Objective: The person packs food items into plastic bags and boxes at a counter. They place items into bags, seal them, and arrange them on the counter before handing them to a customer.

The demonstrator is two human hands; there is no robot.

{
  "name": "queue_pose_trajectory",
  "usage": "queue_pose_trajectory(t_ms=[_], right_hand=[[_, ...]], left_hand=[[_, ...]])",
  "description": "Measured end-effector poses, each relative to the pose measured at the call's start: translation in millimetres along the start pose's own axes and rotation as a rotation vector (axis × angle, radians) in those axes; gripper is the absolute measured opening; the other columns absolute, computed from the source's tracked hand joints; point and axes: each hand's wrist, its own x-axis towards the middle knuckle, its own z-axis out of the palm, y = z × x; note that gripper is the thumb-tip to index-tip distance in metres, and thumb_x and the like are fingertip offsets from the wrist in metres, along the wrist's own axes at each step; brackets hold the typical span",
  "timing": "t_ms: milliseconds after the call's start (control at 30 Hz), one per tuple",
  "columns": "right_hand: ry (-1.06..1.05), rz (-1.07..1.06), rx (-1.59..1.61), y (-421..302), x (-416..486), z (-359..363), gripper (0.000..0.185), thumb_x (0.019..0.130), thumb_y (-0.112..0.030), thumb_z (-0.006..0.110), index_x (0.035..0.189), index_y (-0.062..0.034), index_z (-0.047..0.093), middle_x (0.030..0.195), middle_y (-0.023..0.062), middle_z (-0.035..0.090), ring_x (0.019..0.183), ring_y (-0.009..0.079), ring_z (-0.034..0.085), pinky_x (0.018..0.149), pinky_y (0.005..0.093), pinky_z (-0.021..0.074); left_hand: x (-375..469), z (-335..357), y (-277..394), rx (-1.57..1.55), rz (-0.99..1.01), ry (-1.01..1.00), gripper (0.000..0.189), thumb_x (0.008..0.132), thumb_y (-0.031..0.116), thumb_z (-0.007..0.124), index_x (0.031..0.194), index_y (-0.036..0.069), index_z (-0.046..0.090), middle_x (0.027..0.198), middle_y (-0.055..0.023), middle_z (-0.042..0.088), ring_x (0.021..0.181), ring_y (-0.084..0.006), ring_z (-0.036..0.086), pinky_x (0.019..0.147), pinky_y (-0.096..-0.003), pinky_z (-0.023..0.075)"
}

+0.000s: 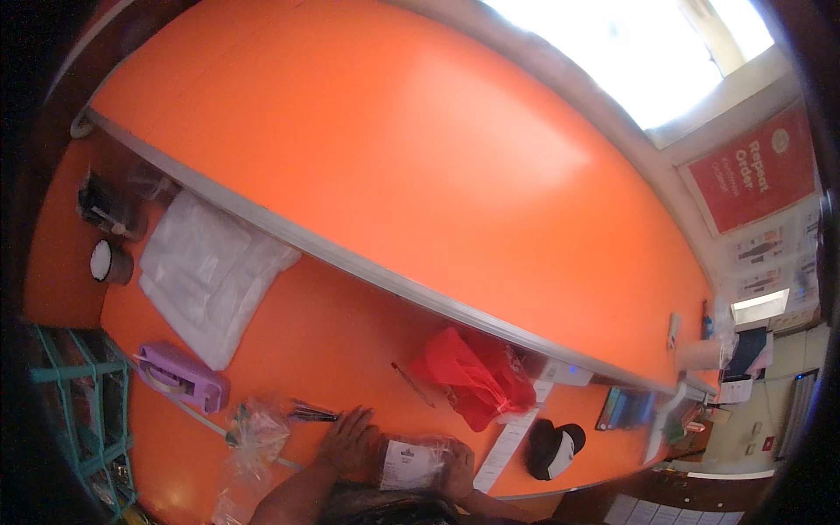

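A clear plastic packet (430, 453) with a printed white label lies at the near edge of the orange table, close to my body. My right hand (461, 469) curls around the packet's right side. My left hand (348, 438) rests palm down on the table, left of the packet, with its fingers apart. Beside those fingers is a small bunch of thin dark strips (312, 412); whether the hand touches it is unclear. Crumpled clear plastic wrap (252, 436) lies near my left forearm.
A purple tape dispenser (184, 379), white plastic bags (203, 262) and a teal rack (92, 407) stand left. Rightward lie a pen (412, 384), a red bag (479, 380), a paper strip (502, 453) and a black-and-white cap (554, 449). A raised orange shelf (420, 177) spans the back.
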Motion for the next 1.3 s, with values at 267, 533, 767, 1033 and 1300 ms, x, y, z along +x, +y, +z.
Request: queue_pose_trajectory(t_ms=[267,533,767,1033,1300], right_hand=[[-0.006,0.004,0.068,2,0,-1,0.053,0.064,-0.017,0.076,0.117,-0.0146,0.069,0.124,0.0053,0.064,0.118,0.0292,0.055,0.100,0.0478,0.0399],[0.013,-0.021,0.043,4,-1,3,0.051,0.064,-0.016,0.077,0.114,-0.0144,0.069,0.126,0.0064,0.063,0.120,0.0299,0.053,0.102,0.0468,0.0385],[-0.031,0.021,0.002,-10,8,-11,0.048,0.062,-0.011,0.074,0.110,-0.0118,0.071,0.116,0.0084,0.068,0.112,0.0300,0.060,0.096,0.0425,0.0455],[0.065,-0.072,0.026,-3,9,-4,0.048,0.060,-0.013,0.072,0.108,-0.0102,0.072,0.109,0.0082,0.071,0.108,0.0297,0.062,0.094,0.0426,0.0468],[0.016,0.006,-0.009,12,-5,12,0.055,0.060,-0.014,0.073,0.114,-0.0113,0.067,0.122,0.0111,0.064,0.119,0.0358,0.053,0.100,0.0495,0.0384]], left_hand=[[1,-1,3,-0.026,-0.030,0.013,0.035,0.093,0.030,0.049,0.122,0.012,0.058,0.153,-0.0147,0.035,0.145,-0.0308,0.029,0.116,-0.0547,0.0265],[0,-1,0,-0.005,-0.015,-0.051,0.041,0.092,0.030,0.049,0.128,0.012,0.056,0.155,-0.0152,0.033,0.146,-0.0321,0.026,0.118,-0.0537,0.0211],[1,-2,1,-0.065,-0.059,-0.139,0.044,0.091,0.026,0.049,0.133,0.011,0.054,0.157,-0.0147,0.029,0.147,-0.0319,0.024,0.120,-0.0530,0.0170],[1,2,4,0.002,-0.002,-0.018,0.040,0.093,0.033,0.048,0.124,0.011,0.060,0.149,-0.0190,0.040,0.142,-0.0376,0.031,0.116,-0.0567,0.0217],[-1,-1,3,0.018,0.023,-0.040,0.041,0.092,0.032,0.051,0.126,0.011,0.059,0.150,-0.0220,0.038,0.142,-0.0396,0.031,0.116,-0.0586,0.0207]])
